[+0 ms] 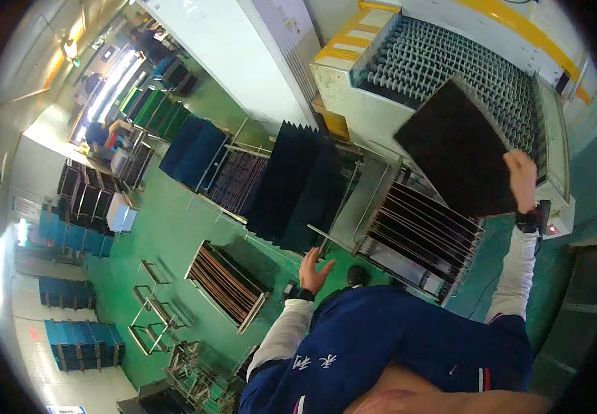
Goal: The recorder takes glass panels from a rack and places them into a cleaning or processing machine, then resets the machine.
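My right hand grips the right edge of a large, dark rectangular panel. The panel is tilted, its far corner in front of the roller bed of a pale machine. Below it stands a metal rack with thin rods and dark panels in its slots; the held panel overlaps the rack's far right part in the picture. My left hand is open, fingers apart, holding nothing. It is nearest to a row of dark upright panels with a jagged top edge.
A rack of brownish panels stands on the green floor at left, near some bare metal frames. Blue panels and a tall white cabinet are farther off. Other people are at the far left.
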Available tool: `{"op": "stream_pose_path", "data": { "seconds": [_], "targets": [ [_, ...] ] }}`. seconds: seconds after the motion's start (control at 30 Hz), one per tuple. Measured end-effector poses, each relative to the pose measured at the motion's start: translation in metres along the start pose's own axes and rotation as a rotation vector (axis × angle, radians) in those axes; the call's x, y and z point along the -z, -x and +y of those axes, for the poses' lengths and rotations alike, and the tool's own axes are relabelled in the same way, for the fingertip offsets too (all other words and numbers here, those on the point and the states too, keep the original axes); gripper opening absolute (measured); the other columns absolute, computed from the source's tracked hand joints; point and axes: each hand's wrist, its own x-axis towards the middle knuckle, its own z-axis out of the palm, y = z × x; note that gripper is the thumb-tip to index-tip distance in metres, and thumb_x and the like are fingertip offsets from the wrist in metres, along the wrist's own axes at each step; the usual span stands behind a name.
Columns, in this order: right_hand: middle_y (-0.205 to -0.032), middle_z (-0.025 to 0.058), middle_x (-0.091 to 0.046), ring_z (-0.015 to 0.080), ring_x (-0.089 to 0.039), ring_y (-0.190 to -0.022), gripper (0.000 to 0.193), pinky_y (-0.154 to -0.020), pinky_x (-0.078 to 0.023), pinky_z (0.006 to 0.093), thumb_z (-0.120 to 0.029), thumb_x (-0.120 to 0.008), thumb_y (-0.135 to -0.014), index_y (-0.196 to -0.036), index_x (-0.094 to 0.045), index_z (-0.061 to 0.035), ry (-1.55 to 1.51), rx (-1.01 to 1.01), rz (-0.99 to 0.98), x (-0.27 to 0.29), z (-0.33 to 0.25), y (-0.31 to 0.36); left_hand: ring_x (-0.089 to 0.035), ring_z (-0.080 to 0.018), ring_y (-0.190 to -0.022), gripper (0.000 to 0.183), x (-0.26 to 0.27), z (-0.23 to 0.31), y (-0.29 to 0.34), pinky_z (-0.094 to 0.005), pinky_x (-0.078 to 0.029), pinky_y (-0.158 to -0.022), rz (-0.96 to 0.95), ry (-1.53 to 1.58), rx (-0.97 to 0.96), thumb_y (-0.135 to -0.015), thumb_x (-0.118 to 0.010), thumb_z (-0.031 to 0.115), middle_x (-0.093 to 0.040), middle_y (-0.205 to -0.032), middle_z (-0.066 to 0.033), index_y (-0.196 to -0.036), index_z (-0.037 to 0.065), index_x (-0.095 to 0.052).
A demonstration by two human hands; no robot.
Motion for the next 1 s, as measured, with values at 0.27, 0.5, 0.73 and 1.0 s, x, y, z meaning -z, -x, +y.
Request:
{"op": "stream_pose_path", "data": {
  "seconds": [0.27,0.5,0.73,1.0],
  "targets": [
    [-0.081,0.0104,-0.061,0.0216,-0.059,-0.081,0.032,-0.075,-0.046,0.0295,-0.003,-0.063,-0.076,-0.108,-0.060,-0.0004,0.282,-0.019,-0.113,-0.031,0.024,-0.005,-0.057,-0.0332,-0.107,0.077,0.006,-0.137,0.052,-0.0373,-0.043,-0.092,-0.390,0.040,0.594,-0.072,-0.064,0.058,-0.060,-0.113,-0.0214,-0.119,-0.002,-0.055],
    [-0.077,0.0039,-0.057,0.0164,-0.055,-0.077,0.011,-0.071,-0.046,0.0341,-0.013,-0.064,-0.084,-0.082,-0.055,-0.0067,-1.583,-0.706,0.224,-0.144,0.086,-0.082,-0.061,-0.0307,-0.099,0.072,-0.011,-0.220,0.102,-0.0366,-0.047,-0.086,-0.346,0.113,0.769,-0.072,-0.065,0.057,-0.064,-0.105,-0.0202,-0.114,-0.002,-0.059],
    [-0.081,0.0124,-0.063,0.0195,-0.060,-0.065,0.017,-0.053,-0.049,0.0277,-0.015,-0.053,-0.087,-0.086,-0.056,0.0016,-1.110,-0.836,-0.062,-0.155,0.059,-0.179,-0.062,-0.0167,-0.076,0.061,-0.008,-0.170,0.097,-0.0290,-0.049,-0.066,-0.179,0.464,0.859,-0.076,-0.071,0.043,-0.066,-0.092,-0.0131,-0.114,-0.003,-0.058],
    [-0.104,0.0121,-0.062,0.0348,-0.058,-0.092,0.030,-0.080,-0.047,0.0434,-0.020,-0.059,-0.079,-0.107,-0.061,-0.0086,0.237,-0.037,0.181,-0.185,0.052,-0.207,-0.057,-0.0102,-0.064,0.060,-0.015,-0.105,0.085,-0.0231,-0.044,-0.054,-0.165,0.559,0.886,-0.078,-0.070,0.041,-0.064,-0.081,-0.0048,-0.115,-0.004,-0.055]
  ]
}}
